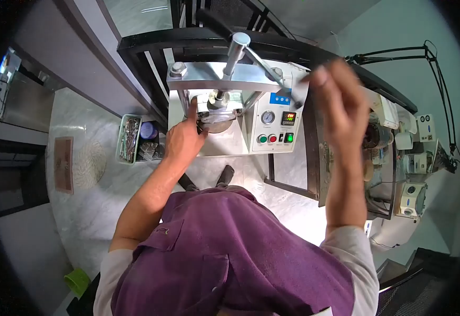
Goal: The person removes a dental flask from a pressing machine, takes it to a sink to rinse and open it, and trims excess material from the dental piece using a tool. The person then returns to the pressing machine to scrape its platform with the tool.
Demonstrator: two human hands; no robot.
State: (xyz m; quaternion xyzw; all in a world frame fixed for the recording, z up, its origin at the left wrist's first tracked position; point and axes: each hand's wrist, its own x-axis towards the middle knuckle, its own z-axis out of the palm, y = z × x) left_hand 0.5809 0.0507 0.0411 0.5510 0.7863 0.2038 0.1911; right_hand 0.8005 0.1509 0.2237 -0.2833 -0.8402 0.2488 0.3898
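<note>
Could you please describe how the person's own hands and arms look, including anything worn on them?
The left hand and the right hand, which is blurred, appear ungloved. Both forearms are bare, with no watch or bracelet visible. Pale, whitish-grey sleeves end near the elbows, beneath a purple overgarment.

Press bar (209, 73) is slvr, panel (276, 128) wht, apron (261, 247) purp.

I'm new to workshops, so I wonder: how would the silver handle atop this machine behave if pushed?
The silver handle probably feels stiff, looking straight and metallic. It likely swings round rather than tips, being joined to an upright post.
</note>
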